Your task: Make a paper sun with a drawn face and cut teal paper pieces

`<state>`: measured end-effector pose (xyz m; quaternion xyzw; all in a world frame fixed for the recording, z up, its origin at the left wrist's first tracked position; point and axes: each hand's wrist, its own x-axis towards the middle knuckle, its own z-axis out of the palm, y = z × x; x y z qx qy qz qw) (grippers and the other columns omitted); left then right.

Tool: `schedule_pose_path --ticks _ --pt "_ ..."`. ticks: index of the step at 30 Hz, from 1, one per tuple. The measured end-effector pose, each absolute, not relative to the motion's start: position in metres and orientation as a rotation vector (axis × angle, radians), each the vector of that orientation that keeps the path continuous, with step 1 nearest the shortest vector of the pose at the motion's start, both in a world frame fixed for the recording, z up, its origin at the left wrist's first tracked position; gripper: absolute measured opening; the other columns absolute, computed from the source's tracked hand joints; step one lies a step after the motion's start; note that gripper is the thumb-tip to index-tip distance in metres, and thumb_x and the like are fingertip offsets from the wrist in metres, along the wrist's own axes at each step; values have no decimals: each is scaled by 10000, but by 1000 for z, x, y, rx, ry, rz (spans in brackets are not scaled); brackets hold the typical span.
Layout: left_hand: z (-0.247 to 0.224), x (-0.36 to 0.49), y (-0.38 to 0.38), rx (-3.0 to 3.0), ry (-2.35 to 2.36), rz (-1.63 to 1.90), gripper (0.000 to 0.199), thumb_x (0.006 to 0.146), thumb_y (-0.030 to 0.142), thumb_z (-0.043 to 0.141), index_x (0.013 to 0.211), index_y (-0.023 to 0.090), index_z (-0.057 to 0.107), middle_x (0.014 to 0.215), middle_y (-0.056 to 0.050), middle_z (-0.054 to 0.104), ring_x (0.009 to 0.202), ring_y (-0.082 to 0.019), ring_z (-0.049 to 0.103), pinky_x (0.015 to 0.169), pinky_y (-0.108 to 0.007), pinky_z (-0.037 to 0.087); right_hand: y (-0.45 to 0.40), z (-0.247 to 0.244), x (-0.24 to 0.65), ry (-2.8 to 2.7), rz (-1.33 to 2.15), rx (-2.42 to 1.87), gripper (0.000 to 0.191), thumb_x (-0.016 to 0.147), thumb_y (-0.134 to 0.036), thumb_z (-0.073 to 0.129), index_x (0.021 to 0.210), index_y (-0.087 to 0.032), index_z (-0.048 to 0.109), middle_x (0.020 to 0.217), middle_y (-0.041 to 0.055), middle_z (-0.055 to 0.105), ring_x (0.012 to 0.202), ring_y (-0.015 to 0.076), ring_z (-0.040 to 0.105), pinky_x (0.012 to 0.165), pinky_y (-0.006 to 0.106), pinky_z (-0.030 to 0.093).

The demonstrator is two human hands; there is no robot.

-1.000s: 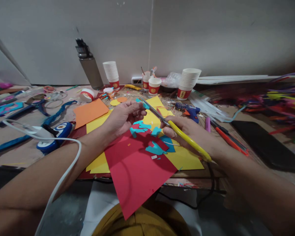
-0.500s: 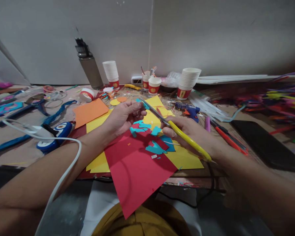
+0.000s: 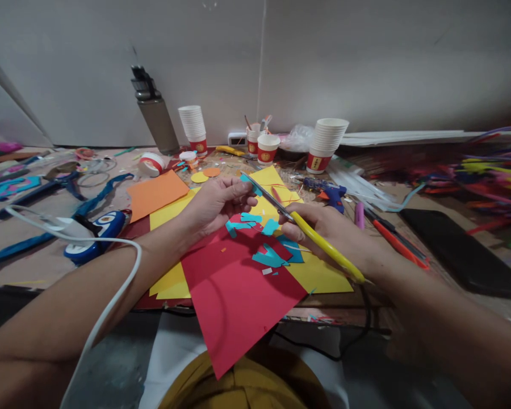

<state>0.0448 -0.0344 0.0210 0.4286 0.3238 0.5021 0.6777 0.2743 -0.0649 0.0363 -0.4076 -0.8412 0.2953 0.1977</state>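
Between thumb and fingers, my left hand [image 3: 221, 201] pinches a small blue paper piece [image 3: 250, 183]. My right hand [image 3: 319, 227] is closed around yellow-handled scissors [image 3: 323, 243], whose blades point up and left and lie against the blue piece. From this angle the blades look nearly together. Below both hands, blue paper scraps [image 3: 269, 257] are scattered over a red paper sheet [image 3: 238, 295], which hangs past the table edge. Yellow paper [image 3: 330, 278] lies beneath the red sheet, and an orange sheet [image 3: 157, 195] is beyond my left wrist.
Paper cup stacks [image 3: 192, 125] [image 3: 327, 142] and a tilted bottle [image 3: 156, 116] stand at the back. A blue glue gun [image 3: 330, 193], an orange cutter [image 3: 398, 241] and a black phone [image 3: 464, 250] lie right. A white cable [image 3: 123, 272] crosses over my left forearm.
My left hand has shifted slightly right with the blue piece, bringing its fingertips closer to the scissor blades. My right hand has barely moved.
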Motion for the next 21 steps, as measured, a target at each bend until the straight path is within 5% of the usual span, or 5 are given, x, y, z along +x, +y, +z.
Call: schedule_pose_path --ticks 21 --pt "27 43 -37 995 774 1077 108 759 198 694 730 114 634 616 -12 638 550 -79 603 565 -177 499 -71 35 269 -2209 916 -1247 459 803 -632 567 701 -188 514 596 -50 401 505 76 350 458 231 221"
